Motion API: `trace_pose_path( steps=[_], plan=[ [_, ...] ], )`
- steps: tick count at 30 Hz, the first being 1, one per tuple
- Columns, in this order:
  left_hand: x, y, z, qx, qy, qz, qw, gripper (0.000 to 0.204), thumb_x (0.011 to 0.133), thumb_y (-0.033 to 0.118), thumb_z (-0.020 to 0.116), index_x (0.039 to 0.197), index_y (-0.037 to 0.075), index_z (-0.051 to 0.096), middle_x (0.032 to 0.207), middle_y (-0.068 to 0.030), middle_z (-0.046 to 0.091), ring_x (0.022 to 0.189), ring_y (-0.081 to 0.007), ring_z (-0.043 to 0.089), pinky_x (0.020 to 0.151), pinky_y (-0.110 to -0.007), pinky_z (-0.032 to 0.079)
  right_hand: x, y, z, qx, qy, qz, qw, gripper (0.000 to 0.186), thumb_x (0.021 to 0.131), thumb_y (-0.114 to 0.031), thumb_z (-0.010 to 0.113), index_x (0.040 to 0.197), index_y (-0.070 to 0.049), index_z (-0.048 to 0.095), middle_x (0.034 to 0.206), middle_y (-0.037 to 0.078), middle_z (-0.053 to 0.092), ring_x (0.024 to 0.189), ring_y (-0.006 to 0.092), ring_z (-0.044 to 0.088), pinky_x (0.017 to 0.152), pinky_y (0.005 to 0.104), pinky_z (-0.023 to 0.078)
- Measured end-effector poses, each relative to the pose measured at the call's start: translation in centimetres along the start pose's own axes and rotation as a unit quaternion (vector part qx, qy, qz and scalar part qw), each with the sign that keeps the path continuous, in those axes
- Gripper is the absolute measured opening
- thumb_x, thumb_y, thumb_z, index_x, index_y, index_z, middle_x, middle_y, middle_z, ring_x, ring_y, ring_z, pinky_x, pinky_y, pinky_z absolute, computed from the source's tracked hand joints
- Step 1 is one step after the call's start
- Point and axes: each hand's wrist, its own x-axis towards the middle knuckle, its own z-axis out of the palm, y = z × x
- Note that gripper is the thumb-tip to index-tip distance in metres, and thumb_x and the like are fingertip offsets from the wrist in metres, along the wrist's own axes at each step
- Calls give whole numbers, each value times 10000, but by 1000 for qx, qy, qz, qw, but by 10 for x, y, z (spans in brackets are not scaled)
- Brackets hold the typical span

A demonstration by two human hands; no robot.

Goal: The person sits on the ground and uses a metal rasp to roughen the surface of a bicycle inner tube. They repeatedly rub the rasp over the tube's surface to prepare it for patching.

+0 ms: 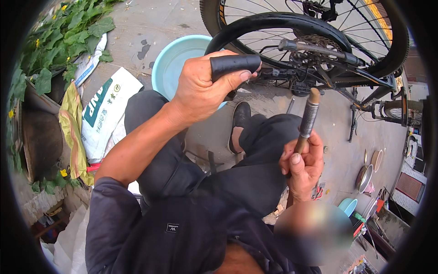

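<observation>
Left hand (198, 86): closed on a section of black rubber tube (233, 65), bent over the fingers, thumb pressing from below. Right hand (305, 166): fingers and thumb pinched around the lower part of a brown rod (314, 112), its upper length wound with a metal coil, tip pointing up and away from the body. Rod and held rubber well apart, no contact.

Step, as I judge it: rubber presented in the left hand, rod at the ready in the right. Next move probably calls for a taut, steady left grip; if the rod is brought across, coil flat to the rubber, light pressure, tip kept off it.

Beyond the hands: a fat black ring of tube (283, 20) lies in front of the bicycle wheel (401, 50); seems to run down to the left hand, though the join is hidden. Light blue basin (159, 64) just behind the left hand, partly covered by it. Dark-trousered knees spread below, one black shoe (242, 116) between.

Outer edges: white printed sack (114, 100) and yellow sack (70, 132) to the left, leafy vines (68, 32) above them; metal pan (364, 178) on the ground to the right.
</observation>
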Motion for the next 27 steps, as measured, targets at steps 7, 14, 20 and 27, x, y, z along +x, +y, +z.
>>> trace_pose_path(
  steps=[7, 14, 20, 27],
  plan=[
    [10, 4, -33, -46, 72, -12, 996, 219, 913, 4, 655, 1110, -92, 667, 994, -139, 719, 908, -206, 707, 851, -305, 569, 99, -19, 60, -3, -48, -89, 995, 470, 1010, -190, 561, 1410, 25, 441, 838, 104, 629, 607, 75, 518, 513, 195, 422],
    [-3, 1, -44, 40, 96, -28, 994, 217, 914, -6, 653, 1116, -85, 666, 978, -151, 711, 831, -190, 702, 770, -284, 578, 129, -1, 88, -106, -49, -116, 986, 487, 1011, -119, 537, 1460, 2, 395, 834, 57, 627, 567, 44, 498, 472, 179, 406],
    [-3, 2, -43, 118, 95, -20, 988, 190, 910, -3, 662, 1085, -78, 673, 957, -126, 715, 831, -177, 701, 753, -269, 574, 112, 15, 80, -208, -93, -95, 969, 518, 1011, -121, 535, 1490, -9, 371, 780, 43, 581, 564, 32, 473, 468, 157, 371],
    [2, -1, -35, 227, 88, 68, 968, 153, 889, 19, 695, 1032, -36, 696, 865, -57, 697, 701, -103, 630, 617, -233, 497, 104, 9, 76, -279, -109, -140, 944, 501, 959, -44, 553, 1440, 20, 428, 879, 93, 614, 588, 72, 519, 499, 193, 415]
  ],
)
